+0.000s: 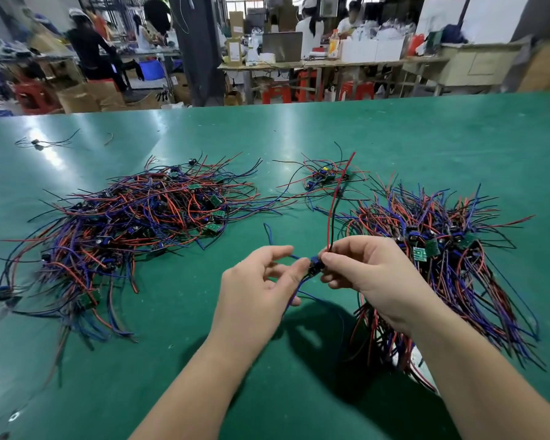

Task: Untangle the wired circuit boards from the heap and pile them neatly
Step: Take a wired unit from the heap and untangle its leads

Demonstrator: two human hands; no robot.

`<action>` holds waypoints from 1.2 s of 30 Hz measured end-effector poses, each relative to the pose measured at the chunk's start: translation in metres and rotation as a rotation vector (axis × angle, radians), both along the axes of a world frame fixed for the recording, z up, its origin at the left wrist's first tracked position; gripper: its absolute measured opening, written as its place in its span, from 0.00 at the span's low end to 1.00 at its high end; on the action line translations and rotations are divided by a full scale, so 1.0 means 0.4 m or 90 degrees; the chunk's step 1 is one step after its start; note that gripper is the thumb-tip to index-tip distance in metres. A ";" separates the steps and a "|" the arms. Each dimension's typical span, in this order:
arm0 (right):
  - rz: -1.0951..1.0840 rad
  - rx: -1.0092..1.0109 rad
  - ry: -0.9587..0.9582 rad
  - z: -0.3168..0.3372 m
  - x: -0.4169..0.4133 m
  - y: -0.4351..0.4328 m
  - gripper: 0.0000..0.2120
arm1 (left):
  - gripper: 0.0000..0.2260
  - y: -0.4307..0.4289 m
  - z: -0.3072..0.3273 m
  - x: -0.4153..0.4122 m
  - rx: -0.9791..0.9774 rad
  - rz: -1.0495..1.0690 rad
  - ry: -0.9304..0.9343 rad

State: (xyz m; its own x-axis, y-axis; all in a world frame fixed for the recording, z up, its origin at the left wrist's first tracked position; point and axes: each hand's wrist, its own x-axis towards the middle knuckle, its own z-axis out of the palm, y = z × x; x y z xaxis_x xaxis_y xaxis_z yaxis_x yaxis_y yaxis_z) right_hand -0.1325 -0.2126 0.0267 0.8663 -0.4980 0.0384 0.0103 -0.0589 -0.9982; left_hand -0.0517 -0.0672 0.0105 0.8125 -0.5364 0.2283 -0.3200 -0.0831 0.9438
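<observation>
Across the green table (299, 138) the wired boards lie in three lots. At the left spreads the big tangled heap (134, 217), red, blue and black wires crossing every way with small green boards scattered through it. At the right sits the sorted pile (442, 249), its boards gathered near the middle and its wires fanning outward, the near end partly hidden behind the right forearm. Between the two, farther back, lies a small cluster (324, 177) of a few boards, apart from both. One stray board (37, 142) with thin wires rests alone at the far left.

Both hands meet above the bare table in front, between heap and pile. The left hand (261, 281) pinches one end of a single board (315, 265) with thumb and forefinger, its other fingers loosely curled. The right hand (369, 271) pinches the other end in the same way. A red and black wire pair (334, 201) rises from the right hand's grip, and blue wires (294, 293) hang below the board.
</observation>
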 end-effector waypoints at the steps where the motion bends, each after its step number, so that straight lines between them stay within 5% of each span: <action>1: 0.009 -0.005 0.000 -0.001 0.000 0.002 0.06 | 0.17 0.000 0.000 0.005 0.011 -0.006 0.049; 6: 0.062 -0.055 0.000 -0.001 0.003 0.020 0.07 | 0.05 -0.007 -0.005 0.004 -0.015 -0.057 0.131; 12: -0.028 -0.054 -0.007 -0.017 0.013 0.023 0.10 | 0.15 -0.013 -0.007 -0.002 -0.049 -0.042 0.121; 19: -0.009 0.023 -0.015 -0.019 0.013 0.023 0.05 | 0.12 -0.016 -0.009 -0.004 -0.041 -0.042 0.139; 24: -0.038 -0.091 0.023 -0.023 0.011 0.013 0.06 | 0.09 -0.020 -0.002 -0.008 -0.029 -0.069 0.167; 29: -0.094 0.050 -0.040 0.009 0.001 -0.015 0.10 | 0.05 -0.014 0.023 -0.009 -0.042 -0.162 0.307; 36: -0.129 0.180 -0.056 0.037 -0.014 -0.041 0.07 | 0.05 -0.002 0.034 -0.008 0.006 -0.230 0.312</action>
State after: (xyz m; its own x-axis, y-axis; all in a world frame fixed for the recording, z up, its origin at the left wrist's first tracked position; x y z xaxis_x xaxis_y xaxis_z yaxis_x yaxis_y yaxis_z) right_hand -0.1381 -0.2290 0.0414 0.7485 -0.6608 -0.0557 0.1128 0.2096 -0.9712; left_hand -0.0547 -0.0679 0.0240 0.5879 -0.7980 -0.1326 0.1415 -0.0600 0.9881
